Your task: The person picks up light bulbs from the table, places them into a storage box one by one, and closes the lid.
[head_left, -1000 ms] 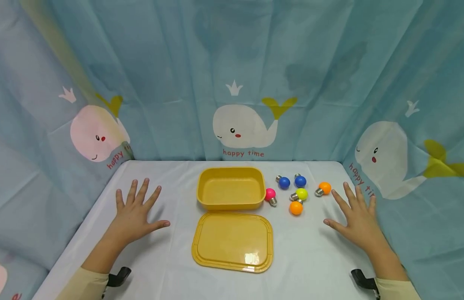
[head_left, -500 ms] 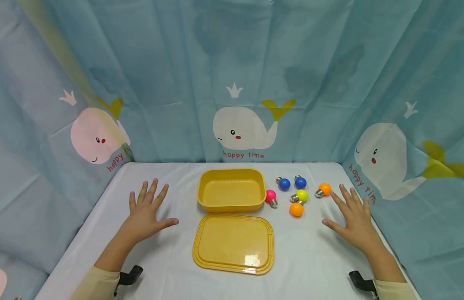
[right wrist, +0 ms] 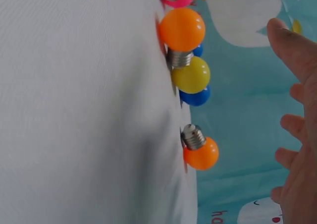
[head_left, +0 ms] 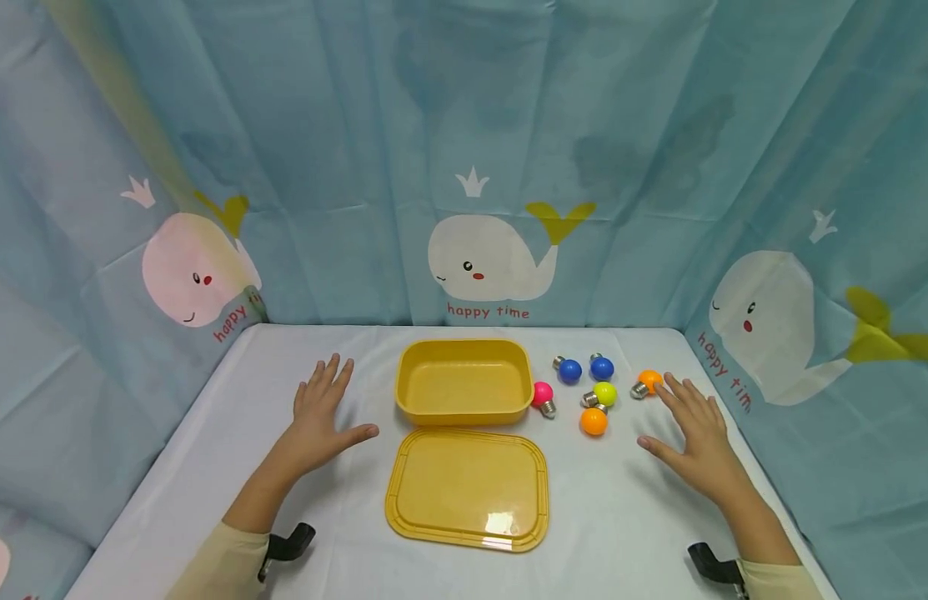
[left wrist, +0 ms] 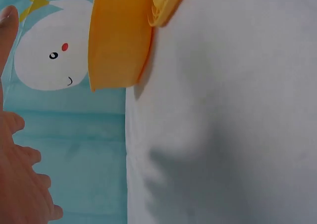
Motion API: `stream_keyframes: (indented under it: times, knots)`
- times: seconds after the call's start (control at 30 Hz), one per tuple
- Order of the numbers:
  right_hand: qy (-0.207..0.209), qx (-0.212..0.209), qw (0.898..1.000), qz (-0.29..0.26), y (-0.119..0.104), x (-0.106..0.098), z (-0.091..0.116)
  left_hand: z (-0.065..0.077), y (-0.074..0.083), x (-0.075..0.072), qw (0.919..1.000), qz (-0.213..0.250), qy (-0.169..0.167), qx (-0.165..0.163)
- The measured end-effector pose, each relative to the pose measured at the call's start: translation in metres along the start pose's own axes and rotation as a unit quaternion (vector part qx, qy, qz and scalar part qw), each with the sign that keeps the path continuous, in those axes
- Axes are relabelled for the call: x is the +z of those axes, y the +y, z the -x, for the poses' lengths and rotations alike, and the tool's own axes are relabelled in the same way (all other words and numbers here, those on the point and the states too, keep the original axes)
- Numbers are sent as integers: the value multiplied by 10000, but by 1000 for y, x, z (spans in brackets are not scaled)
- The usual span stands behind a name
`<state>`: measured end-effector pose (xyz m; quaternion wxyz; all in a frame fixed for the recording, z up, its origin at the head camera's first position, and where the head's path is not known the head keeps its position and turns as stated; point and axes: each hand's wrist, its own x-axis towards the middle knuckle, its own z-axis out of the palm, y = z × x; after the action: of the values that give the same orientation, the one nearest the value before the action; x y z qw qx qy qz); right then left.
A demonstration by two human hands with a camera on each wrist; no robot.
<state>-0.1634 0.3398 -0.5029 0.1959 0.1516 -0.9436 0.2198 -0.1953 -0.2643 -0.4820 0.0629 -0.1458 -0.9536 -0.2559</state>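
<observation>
My left hand [head_left: 318,423] hovers over the white table, left of a yellow rectangular box [head_left: 465,408], its fingers spread and holding nothing. Over on the right, my right hand [head_left: 699,446] is also raised with spread fingers, nearest to an orange light bulb [head_left: 649,382]. Several small coloured bulbs lie between the box and that hand: a pink bulb [head_left: 543,394] beside the box, two blue ones behind, a yellow-green bulb [head_left: 604,393] and another orange bulb [head_left: 594,422] in front. A flat yellow lid [head_left: 467,490] lies before the box.
A white cloth [head_left: 584,517] covers the table. Blue curtains [head_left: 343,167] printed with whales enclose its back and both sides. Each wrist carries a black camera mount, such as the left mount [head_left: 291,543].
My left hand has moved right, toward the box. My right hand has shifted slightly left, its fingers drawing a little closer together. The box, lid and bulbs stay where they were.
</observation>
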Motion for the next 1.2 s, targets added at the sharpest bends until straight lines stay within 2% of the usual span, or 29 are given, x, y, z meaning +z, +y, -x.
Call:
stream_keyframes:
  times: [0.17,0.37,0.5,0.7,1.0,1.2]
  knots:
    - [3,19,9994,-358,-4,4,0,-8,9,7,9987,489,-53,-99]
    - [-18,70,9980,-623,-10,7,-1,-16,18,16,9960,848,-131,-245]
    - [-68,134,9972,-726,-13,9,-1,-21,22,24,9936,1075,-189,-304]
    - [-66,4,9969,-781,-15,14,-4,-26,25,37,9892,1392,-253,-379]
    - [-300,-79,9960,-835,-18,21,-5,-32,29,54,9863,1615,-248,-235]
    - [-408,-87,9952,-880,-22,25,-7,-36,31,60,9836,1758,-212,-336]
